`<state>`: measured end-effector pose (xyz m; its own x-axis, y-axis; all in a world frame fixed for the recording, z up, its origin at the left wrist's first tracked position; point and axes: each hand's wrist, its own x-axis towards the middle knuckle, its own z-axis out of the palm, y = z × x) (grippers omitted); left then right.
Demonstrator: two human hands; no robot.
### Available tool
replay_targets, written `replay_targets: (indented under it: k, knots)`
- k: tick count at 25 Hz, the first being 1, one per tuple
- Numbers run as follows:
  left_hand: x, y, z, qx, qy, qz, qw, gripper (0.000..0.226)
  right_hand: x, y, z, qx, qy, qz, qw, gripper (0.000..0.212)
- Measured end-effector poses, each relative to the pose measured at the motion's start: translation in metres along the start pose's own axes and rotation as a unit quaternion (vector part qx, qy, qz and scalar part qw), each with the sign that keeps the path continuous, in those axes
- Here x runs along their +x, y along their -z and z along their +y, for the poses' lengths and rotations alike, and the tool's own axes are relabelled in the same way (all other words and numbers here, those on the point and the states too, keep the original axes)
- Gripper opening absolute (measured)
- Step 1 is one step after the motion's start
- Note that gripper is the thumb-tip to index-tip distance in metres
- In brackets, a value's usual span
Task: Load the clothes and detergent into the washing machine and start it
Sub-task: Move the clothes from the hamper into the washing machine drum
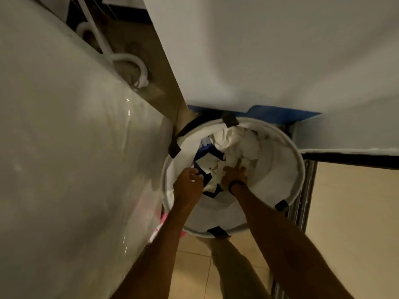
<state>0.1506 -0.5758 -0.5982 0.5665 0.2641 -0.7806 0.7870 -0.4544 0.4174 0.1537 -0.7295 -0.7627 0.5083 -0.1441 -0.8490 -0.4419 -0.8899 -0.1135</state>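
Both hands (188,186) (234,175) in clothes (237,143) (within hamper rim (301,169))

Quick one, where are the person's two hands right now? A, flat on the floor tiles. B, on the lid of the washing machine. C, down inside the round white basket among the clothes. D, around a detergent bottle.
C: the left hand and the right hand both reach inside the basket, the left gripping the crumpled clothes.

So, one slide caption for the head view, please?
Left hand grips and right hand digs into clothes in a round white laundry basket.
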Motion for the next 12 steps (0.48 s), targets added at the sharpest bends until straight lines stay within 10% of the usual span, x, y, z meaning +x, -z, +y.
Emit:
replay_targets:
  k: [8,12]
  knots:
    - [-0.03,0.006,-0.007,-0.004,0.006,-0.002,1.0,0.023,-0.05,0.041,-0.004,0.117,-0.023,-0.007,0.993,0.051]
    - [-0.115,0.042,0.039,0.061,-0.014,-0.083,0.995,0.07,-0.224,0.132,-0.01,0.462,-0.037,-0.115,0.878,0.024]
